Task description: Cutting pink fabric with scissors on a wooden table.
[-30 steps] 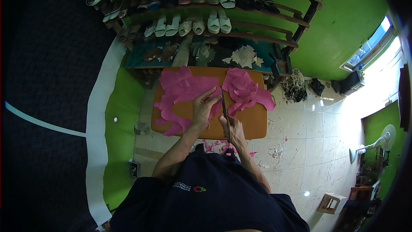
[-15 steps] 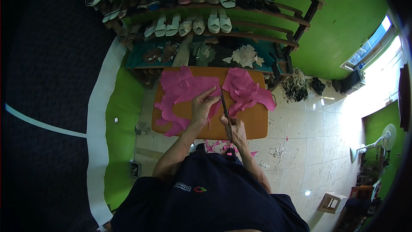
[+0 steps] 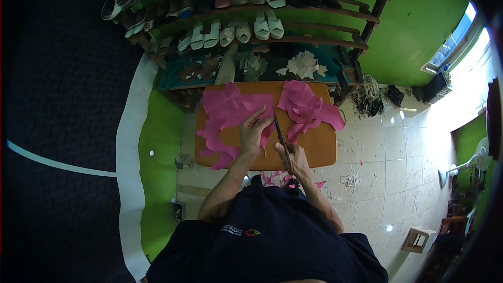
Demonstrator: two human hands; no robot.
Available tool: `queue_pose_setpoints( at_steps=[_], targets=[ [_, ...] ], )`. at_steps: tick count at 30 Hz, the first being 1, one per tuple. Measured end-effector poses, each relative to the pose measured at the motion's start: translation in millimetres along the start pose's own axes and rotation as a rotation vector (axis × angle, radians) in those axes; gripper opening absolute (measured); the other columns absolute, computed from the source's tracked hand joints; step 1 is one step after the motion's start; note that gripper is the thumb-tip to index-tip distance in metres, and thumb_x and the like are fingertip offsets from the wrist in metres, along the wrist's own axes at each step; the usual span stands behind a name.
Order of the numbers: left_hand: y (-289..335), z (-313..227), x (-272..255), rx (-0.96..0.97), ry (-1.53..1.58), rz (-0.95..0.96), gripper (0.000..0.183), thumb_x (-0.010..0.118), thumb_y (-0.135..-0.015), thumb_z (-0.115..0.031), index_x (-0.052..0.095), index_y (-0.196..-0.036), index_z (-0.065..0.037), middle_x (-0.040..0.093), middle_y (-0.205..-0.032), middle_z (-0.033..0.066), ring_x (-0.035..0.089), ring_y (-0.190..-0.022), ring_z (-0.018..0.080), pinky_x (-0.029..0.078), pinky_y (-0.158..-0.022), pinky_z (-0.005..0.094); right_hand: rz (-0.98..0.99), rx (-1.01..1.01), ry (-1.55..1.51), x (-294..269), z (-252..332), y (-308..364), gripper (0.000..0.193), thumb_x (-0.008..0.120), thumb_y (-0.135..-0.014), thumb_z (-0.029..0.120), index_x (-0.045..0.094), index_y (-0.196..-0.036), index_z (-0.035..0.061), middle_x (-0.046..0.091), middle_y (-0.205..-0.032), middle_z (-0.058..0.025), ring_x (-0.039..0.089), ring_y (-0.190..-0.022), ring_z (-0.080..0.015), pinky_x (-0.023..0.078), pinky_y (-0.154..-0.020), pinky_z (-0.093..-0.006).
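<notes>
Snipping at a pink sheet (image 3: 262, 99) over the bench (image 3: 317, 149), pinching it in the left hand (image 3: 252, 132), gripping scissors (image 3: 279, 130) in the right hand (image 3: 297, 160), probably midway tbh, with loose pieces (image 3: 301, 104) piled rightward and some seemingly uncut.

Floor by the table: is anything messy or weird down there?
Yes. Pink scraps show on the floor by the near edge of the orange table, and pale shreds are scattered to its right. They look out of place as loose litter, while the bigger pink pieces lie on the table.
</notes>
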State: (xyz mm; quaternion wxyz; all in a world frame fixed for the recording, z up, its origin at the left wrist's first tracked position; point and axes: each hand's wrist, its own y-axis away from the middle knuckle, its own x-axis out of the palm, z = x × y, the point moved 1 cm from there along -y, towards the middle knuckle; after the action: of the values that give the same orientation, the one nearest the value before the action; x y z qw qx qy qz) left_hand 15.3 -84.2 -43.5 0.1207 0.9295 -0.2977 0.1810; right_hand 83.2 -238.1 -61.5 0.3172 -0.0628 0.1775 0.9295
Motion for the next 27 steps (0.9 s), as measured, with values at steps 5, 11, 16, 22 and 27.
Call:
queue_pose_setpoints(
  at_steps=[5,11,16,22,27],
  targets=[
    [2.3,7.4,-2.1,-0.017,-0.009,0.042,0.047,0.074,-0.083,0.002,0.062,-0.128,0.002,0.053,-0.076,-0.0069,0.052,-0.072,0.0014,0.048,-0.081,0.0202,-0.017,-0.006,-0.009,0.3,4.7,-2.9,0.07,0.063,-0.082,0.07,0.059,-0.075,0.0005,0.045,-0.056,0.0007,0.046,-0.05,-0.0099,0.038,-0.045,-0.0301],
    [-3.2,0.1,-2.6,-0.03,-0.036,0.06,0.048,0.073,-0.083,0.004,0.061,-0.129,0.0,0.05,-0.073,-0.0086,0.05,-0.068,0.0005,0.047,-0.076,0.0187,-0.037,-0.005,0.067,-7.7,17.1,1.8,0.071,0.063,-0.083,0.069,0.057,-0.07,-0.0002,0.042,-0.055,0.0004,0.041,-0.051,-0.0105,0.035,-0.047,-0.033],
    [-9.0,-1.5,-5.9,-0.066,-0.036,0.12,0.051,0.073,-0.083,0.005,0.06,-0.131,-0.002,0.052,-0.071,-0.0089,0.051,-0.067,0.0003,0.046,-0.073,0.0172,-0.043,0.042,0.02,-11.0,25.4,5.1,0.074,0.069,-0.078,0.068,0.065,-0.067,-0.005,0.042,-0.05,-0.0042,0.043,-0.051,-0.0149,0.037,-0.053,-0.0373],
    [-11.7,-3.4,-10.4,-0.073,-0.032,0.163,0.051,0.073,-0.082,0.005,0.06,-0.131,-0.002,0.051,-0.069,-0.0096,0.051,-0.065,0.0006,0.047,-0.074,0.0178,-0.03,0.02,0.09,-16.4,24.5,6.1,0.079,0.065,-0.078,0.073,0.06,-0.064,-0.0042,0.04,-0.05,-0.0021,0.042,-0.049,-0.0125,0.035,-0.047,-0.0365],
    [-11.2,-12.0,2.2,-0.081,0.008,0.038,0.05,0.074,-0.081,0.005,0.06,-0.129,0.001,0.059,-0.076,-0.0054,0.057,-0.072,0.0032,0.05,-0.079,0.0194,-0.002,0.016,0.086,-17.5,32.4,12.6,0.078,0.065,-0.079,0.072,0.061,-0.064,-0.0043,0.04,-0.049,-0.0024,0.042,-0.049,-0.0127,0.035,-0.048,-0.0373]
  ],
)
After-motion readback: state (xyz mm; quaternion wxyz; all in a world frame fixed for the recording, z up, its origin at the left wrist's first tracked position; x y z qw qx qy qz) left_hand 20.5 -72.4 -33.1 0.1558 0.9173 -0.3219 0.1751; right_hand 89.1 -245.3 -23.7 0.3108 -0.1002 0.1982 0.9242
